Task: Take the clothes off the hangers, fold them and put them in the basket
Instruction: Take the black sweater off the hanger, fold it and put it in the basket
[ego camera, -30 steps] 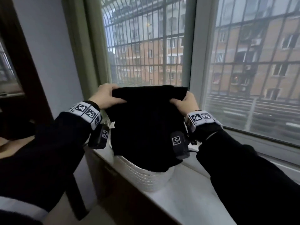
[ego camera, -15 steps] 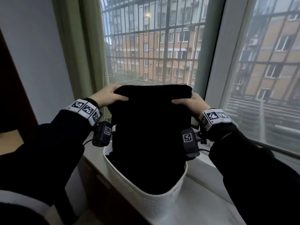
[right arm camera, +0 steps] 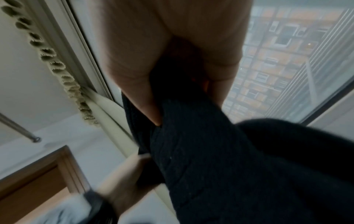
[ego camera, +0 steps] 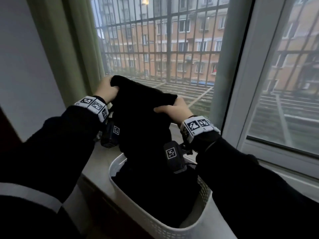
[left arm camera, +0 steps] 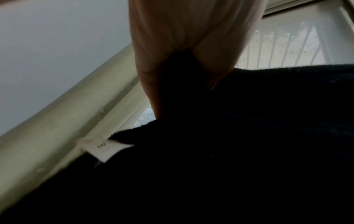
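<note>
A folded black knit garment (ego camera: pixel 143 121) hangs from both hands, its lower part inside the white perforated basket (ego camera: pixel 205 225) on the windowsill. My left hand (ego camera: pixel 105 89) grips the garment's top left corner and my right hand (ego camera: pixel 172 109) grips the top right corner. The left wrist view shows the left hand (left arm camera: pixel 184 45) pinching black cloth (left arm camera: pixel 249 136), with a white label (left arm camera: pixel 101 149) sticking out. In the right wrist view the right hand (right arm camera: pixel 172 57) has its fingers curled round the ribbed black cloth (right arm camera: pixel 201 151). The basket's inside looks dark and is mostly hidden.
The basket stands on a pale windowsill (ego camera: pixel 96 163) below a barred window (ego camera: pixel 164 49). A greenish curtain (ego camera: pixel 72 49) hangs at the left. A white window frame (ego camera: pixel 250 83) rises at the right, and a brown door frame (right arm camera: pixel 38 174) shows in the right wrist view.
Both hands have lowered the garment, so more of it now sits in the basket. Its top edge has tilted, with the right hand lower than the left. The head view has tipped down.
</note>
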Available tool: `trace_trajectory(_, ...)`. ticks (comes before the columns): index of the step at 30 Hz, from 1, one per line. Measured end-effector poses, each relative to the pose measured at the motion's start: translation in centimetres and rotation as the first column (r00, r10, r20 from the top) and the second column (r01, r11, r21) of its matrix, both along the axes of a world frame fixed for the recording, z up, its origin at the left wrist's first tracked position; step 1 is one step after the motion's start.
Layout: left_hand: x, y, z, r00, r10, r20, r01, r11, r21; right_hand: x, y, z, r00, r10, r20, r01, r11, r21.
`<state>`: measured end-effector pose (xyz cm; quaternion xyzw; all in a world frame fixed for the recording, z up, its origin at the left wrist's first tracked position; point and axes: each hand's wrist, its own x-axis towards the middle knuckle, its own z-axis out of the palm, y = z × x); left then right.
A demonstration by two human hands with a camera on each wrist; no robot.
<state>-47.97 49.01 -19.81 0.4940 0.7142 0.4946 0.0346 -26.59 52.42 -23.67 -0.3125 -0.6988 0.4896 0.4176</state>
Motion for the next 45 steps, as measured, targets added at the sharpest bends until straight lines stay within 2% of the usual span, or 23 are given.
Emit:
trace_trajectory(3, -1.3, 1.5, 1.3, 1.0, -0.015, -0.003, 0.015, 1.0, 0.028, -1.8, -0.6, 0.3, 1.0, 0.0, 0.022, 0.0, 1.0, 0.011)
trace_trajectory(6, -3.6, 3.2, 1.6, 1.0, -0.027, -0.012, 0.027, 0.999, 0.043, -3.4, -0.7, 0.8, 0.999, -0.031, -0.016, 0.031, 0.999, 0.02)
trace_trajectory(9, -3.9, 2.1, 2.4, 0.998, -0.045, 0.042, 0.042, 0.996, 0.081, -5.2, -1.0, 0.7, 0.999, -0.037, -0.039, 0.039, 0.999, 0.028)
trace_trajectory(11, -5.1, 2.0, 2.8, 0.997, -0.047, 0.065, 0.039, 0.992, 0.12, -6.7, -1.6, 0.7, 1.0, 0.007, -0.028, -0.007, 1.0, 0.019)
trace_trajectory(13, -5.7, 1.9, 3.6, 0.999, -0.043, 0.026, 0.039, 0.989, 0.145, -8.4, -2.4, 0.6, 0.998, 0.067, -0.011, -0.067, 0.997, 0.028)
trace_trajectory(16, -4.8, 1.9, 4.8, 0.989, -0.127, -0.077, 0.137, 0.978, 0.157, -9.5, -3.6, 0.5, 0.992, 0.124, -0.017, -0.124, 0.992, 0.033)
trace_trajectory(18, -3.0, 2.4, 4.7, 0.973, -0.175, -0.148, 0.194, 0.972, 0.133, -8.2, -3.9, 0.0, 0.994, 0.112, -0.007, -0.112, 0.994, 0.02)
trace_trajectory(20, -0.2, 3.2, 3.3, 0.939, -0.275, -0.205, 0.292, 0.955, 0.056, -5.4, -4.2, -1.3, 0.992, 0.107, 0.071, -0.106, 0.994, -0.019)
trace_trajectory(22, 3.2, 4.2, 0.0, 0.865, -0.435, -0.25, 0.425, 0.9, -0.096, -1.5, -4.4, -3.5, 0.958, 0.154, 0.242, -0.129, 0.985, -0.113)
trace_trajectory(24, 7.1, 4.9, -4.8, 0.748, -0.611, -0.258, 0.542, 0.788, -0.292, 2.4, -5.0, -6.0, 0.854, 0.246, 0.459, -0.103, 0.944, -0.314)
trace_trajectory(26, 11.2, 5.1, -9.9, 0.607, -0.764, -0.216, 0.602, 0.621, -0.503, 5.5, -5.3, -8.4, 0.742, 0.331, 0.582, 0.035, 0.849, -0.528)
trace_trajectory(27, 13.0, 4.9, -12.3, 0.542, -0.822, -0.175, 0.611, 0.528, -0.589, 6.8, -5.1, -9.6, 0.708, 0.337, 0.621, 0.117, 0.811, -0.574)
trace_trajectory(29, 15.5, 4.7, -15.8, 0.458, -0.887, -0.053, 0.626, 0.364, -0.69, 8.8, -4.9, -11.5, 0.678, 0.256, 0.689, 0.264, 0.79, -0.553)
trace_trajectory(30, 15.9, 4.8, -16.8, 0.445, -0.896, 0.003, 0.642, 0.316, -0.699, 9.6, -4.6, -12.4, 0.669, 0.196, 0.717, 0.316, 0.798, -0.514)
trace_trajectory(31, 15.8, 4.9, -17.1, 0.455, -0.889, 0.045, 0.659, 0.302, -0.689, 10.3, -4.4, -13.1, 0.665, 0.147, 0.732, 0.353, 0.802, -0.481)
trace_trajectory(34, 13.0, 5.3, -16.1, 0.562, -0.817, 0.124, 0.686, 0.378, -0.622, 11.0, -3.4, -14.5, 0.647, 0.043, 0.761, 0.432, 0.802, -0.412)
trace_trajectory(36, 9.7, 5.3, -15.7, 0.583, -0.805, 0.112, 0.657, 0.387, -0.647, 10.5, -2.6, -14.9, 0.628, 0.006, 0.778, 0.438, 0.824, -0.359)
trace_trajectory(39, 5.9, 3.6, -16.0, 0.582, -0.813, 0.033, 0.46, 0.294, -0.838, 9.3, -1.5, -14.9, 0.517, -0.092, 0.851, 0.426, 0.89, -0.162)
trace_trajectory(41, 4.7, 2.1, -16.8, 0.603, -0.797, 0.011, 0.301, 0.215, -0.929, 8.6, -0.9, -14.9, 0.435, -0.171, 0.884, 0.431, 0.901, -0.038)
trace_trajectory(43, 4.0, 0.9, -17.9, 0.613, -0.789, 0.04, 0.235, 0.134, -0.963, 7.8, -0.3, -15.1, 0.379, -0.133, 0.916, 0.398, 0.917, -0.032)
trace_trajectory(45, 3.6, 0.0, -19.0, 0.611, -0.79, 0.059, 0.233, 0.109, -0.966, 7.0, 0.1, -15.2, 0.342, -0.024, 0.939, 0.362, 0.926, -0.108)
